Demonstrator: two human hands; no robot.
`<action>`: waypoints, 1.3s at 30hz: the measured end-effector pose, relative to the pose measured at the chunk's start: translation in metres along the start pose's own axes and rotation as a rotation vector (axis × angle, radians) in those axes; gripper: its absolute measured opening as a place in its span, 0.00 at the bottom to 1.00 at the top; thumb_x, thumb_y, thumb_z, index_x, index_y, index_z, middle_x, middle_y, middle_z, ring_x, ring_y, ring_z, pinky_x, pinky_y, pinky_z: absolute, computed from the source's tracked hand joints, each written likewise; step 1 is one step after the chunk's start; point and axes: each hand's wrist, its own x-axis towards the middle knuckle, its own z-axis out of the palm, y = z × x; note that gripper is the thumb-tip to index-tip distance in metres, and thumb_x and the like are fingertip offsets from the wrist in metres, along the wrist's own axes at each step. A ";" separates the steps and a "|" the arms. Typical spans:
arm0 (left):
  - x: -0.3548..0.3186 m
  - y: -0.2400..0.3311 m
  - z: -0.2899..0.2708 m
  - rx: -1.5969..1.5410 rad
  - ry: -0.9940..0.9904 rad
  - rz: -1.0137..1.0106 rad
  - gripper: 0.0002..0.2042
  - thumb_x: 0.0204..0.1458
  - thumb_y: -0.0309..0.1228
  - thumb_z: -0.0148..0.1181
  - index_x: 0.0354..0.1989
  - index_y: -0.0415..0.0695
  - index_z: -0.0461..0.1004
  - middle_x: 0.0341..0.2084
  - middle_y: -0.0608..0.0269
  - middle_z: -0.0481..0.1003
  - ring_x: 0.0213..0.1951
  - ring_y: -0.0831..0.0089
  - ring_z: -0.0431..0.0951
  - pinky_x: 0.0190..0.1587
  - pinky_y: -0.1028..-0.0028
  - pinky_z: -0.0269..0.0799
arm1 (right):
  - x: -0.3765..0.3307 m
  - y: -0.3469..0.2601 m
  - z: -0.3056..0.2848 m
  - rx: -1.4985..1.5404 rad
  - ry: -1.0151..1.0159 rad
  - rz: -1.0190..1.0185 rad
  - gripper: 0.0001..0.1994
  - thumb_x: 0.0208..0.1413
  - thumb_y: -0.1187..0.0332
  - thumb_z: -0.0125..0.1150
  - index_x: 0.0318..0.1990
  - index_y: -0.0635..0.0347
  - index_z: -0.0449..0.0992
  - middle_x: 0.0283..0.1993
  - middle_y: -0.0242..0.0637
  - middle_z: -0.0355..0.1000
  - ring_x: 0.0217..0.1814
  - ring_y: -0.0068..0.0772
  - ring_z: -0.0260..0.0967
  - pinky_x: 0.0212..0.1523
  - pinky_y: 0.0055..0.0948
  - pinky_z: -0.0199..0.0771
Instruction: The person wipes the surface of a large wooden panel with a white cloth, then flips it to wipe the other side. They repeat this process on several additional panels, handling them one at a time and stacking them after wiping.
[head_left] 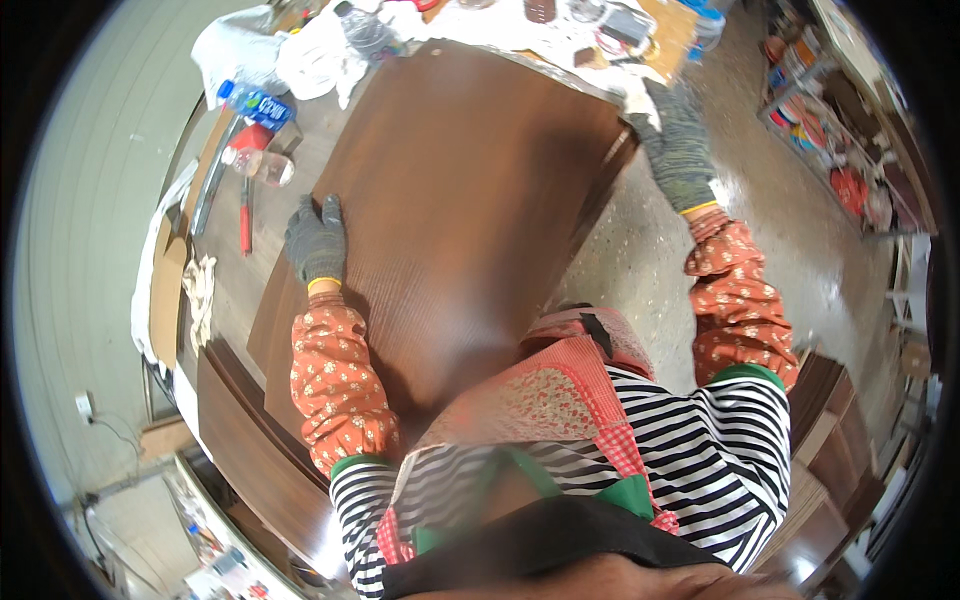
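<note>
Black cloth [560, 545] at 6 o'clock faces the brown board [460, 170] over the surface [272, 215], long axis roughly 7-to-1, loosely spread left grip [316, 240] touching its 9-o'clock edge, right grip [678, 150] at its 2-o'clock corner, closure unclear

It's bright in here; the white cloth [322, 62] at the far end washes out nearly blank. A dark, soft shadow falls across the brown panel [440, 200], while the floor [640, 235] glints. The wall [90, 250] bows toward blackened edges; the apron [525, 400] blurs lower down.
</note>
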 end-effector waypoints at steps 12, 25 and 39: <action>0.002 -0.009 0.015 0.027 0.120 0.127 0.28 0.62 0.52 0.50 0.60 0.42 0.71 0.58 0.43 0.71 0.59 0.46 0.70 0.62 0.52 0.64 | -0.132 -0.168 -0.033 0.331 -0.441 -0.231 0.28 0.53 0.61 0.61 0.63 0.50 0.66 0.65 0.44 0.62 0.60 0.47 0.68 0.51 0.42 0.73; -0.094 -0.027 -0.011 0.043 0.157 0.190 0.23 0.63 0.46 0.51 0.57 0.42 0.74 0.57 0.44 0.72 0.60 0.47 0.69 0.63 0.54 0.64 | 0.017 -0.003 0.020 -0.142 -0.400 -0.251 0.30 0.56 0.53 0.60 0.67 0.45 0.66 0.71 0.43 0.60 0.66 0.48 0.66 0.61 0.46 0.70; -0.252 -0.118 -0.066 0.010 -0.082 0.184 0.25 0.67 0.40 0.48 0.70 0.46 0.62 0.70 0.48 0.59 0.71 0.49 0.55 0.73 0.56 0.47 | 0.026 0.028 0.021 0.238 -0.402 0.240 0.32 0.65 0.42 0.46 0.66 0.56 0.67 0.66 0.52 0.67 0.66 0.55 0.66 0.65 0.44 0.63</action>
